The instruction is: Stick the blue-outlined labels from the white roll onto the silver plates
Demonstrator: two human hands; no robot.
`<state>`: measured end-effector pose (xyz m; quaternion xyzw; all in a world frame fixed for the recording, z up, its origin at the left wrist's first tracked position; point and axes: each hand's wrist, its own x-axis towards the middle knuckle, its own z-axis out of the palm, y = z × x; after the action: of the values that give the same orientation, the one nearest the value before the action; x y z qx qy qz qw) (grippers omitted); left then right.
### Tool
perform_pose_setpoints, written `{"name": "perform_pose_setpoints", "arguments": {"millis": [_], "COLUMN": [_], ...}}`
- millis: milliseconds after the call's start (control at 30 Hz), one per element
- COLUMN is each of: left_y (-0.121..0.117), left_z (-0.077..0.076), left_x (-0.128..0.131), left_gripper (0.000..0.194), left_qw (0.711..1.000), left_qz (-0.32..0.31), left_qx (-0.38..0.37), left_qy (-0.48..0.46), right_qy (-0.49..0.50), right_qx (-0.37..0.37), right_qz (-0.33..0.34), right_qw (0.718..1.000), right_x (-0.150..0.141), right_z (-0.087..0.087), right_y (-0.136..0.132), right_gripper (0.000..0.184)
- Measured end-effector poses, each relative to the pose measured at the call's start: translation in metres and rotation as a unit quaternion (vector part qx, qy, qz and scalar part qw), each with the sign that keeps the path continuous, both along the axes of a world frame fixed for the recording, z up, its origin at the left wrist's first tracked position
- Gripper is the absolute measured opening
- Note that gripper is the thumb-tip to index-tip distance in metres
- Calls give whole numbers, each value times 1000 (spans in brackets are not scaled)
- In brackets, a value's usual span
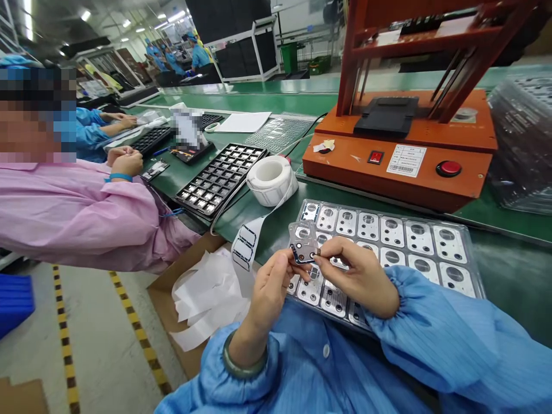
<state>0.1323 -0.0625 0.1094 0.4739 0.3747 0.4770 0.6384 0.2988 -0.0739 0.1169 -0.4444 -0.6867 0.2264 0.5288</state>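
Two hands close in on one small plate (306, 253), held up over the near left part of the clear tray (475, 261) on the green table (517, 253). The left hand (273, 282) has its thumb and fingers at the plate's left edge; the right hand (356, 270) pinches its right corner between thumb and forefinger. A dark border shows on the plate, much like the dark frames on the backing strip (244, 244) that hangs to the left from the white roll (271, 179). So the step in hand seems to be seating or pressing such a frame onto the plate, though the fingertips hide whether it lies flat. The next move would call for a steady left grip and light right-finger pressure along the edge, keeping the holes uncovered. Beyond the tray, to the far right, stands the orange machine (345, 167), untouched.
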Motion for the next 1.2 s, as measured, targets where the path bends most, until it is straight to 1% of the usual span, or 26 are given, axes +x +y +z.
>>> {"name": "perform_pose_setpoints", "arguments": {"millis": [233,400,533,833,967,1100,1200], "left_y": [-4,-5,-5,-7,-5,-3,-1], "left_z": [-8,-8,-8,-8,-4,-1,-1], "left_x": [-4,1,2,3,2,-4,-6], "left_gripper": [21,22,21,21,20,19,18], "left_qw": [1000,999,999,998,994,982,970], "left_qz": [12,30,48,55,64,56,95], "left_qx": [3,-8,-19,4,28,83,118], "left_qy": [22,16,9,43,82,158,190], "right_qy": [0,0,-10,-4,-4,-7,-12], "right_qx": [-2,6,4,17,27,37,38], "right_qz": [8,6,17,23,26,33,35], "right_qw": [1000,1000,1000,1000,999,999,999], "right_x": [0,0,0,-1,-1,-1,-1], "right_z": [-2,-1,-2,-8,-7,-6,-6], "right_y": [1,0,0,1,1,2,2], "right_gripper": [9,10,8,8,9,9,8]}}
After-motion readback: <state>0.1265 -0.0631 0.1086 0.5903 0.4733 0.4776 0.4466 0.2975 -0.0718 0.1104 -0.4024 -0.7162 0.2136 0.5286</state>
